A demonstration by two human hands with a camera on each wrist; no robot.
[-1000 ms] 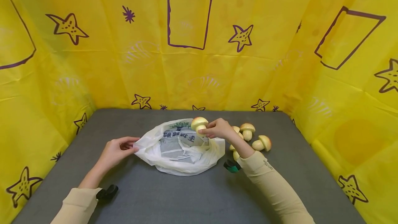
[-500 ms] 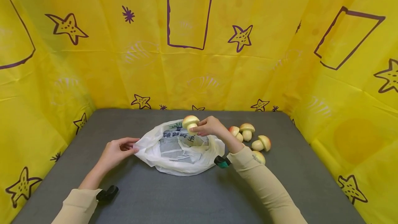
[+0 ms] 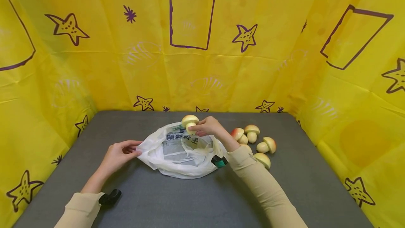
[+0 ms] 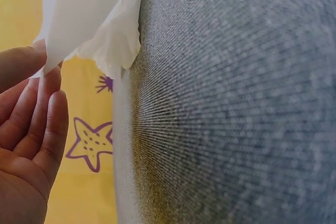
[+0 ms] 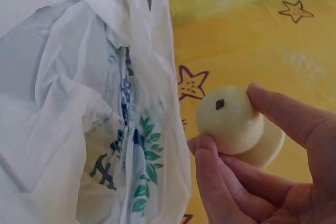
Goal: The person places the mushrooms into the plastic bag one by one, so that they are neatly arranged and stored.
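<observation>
A white plastic bag (image 3: pixel 186 170) with dark print and green leaves lies on the table, its mouth spread wide. At its left corner my left hand (image 3: pixel 118 156) pinches the rim between thumb and fingertips; the left wrist view shows the thin plastic (image 4: pixel 84 19) in that pinch. My right hand (image 3: pixel 210 126) holds a toy mushroom (image 3: pixel 190 119) by the stem, cap up, above the bag's far rim. In the right wrist view the stem end of the mushroom (image 5: pixel 231 119) faces the camera, beside the bag's printed wall (image 5: pixel 149 156).
Several more toy mushrooms lie right of the bag, among them one upright mushroom (image 3: pixel 251 133), one on its side (image 3: pixel 267 145) and one partly behind the right sleeve (image 3: pixel 262 159). The grey table (image 3: pixel 177 203) is bordered by yellow cloth walls (image 3: pixel 196 80).
My right hand has carried the mushroom left and slightly away, over the bag's far rim. More of the mushrooms on the table show now. My left hand stays on the bag's corner.
</observation>
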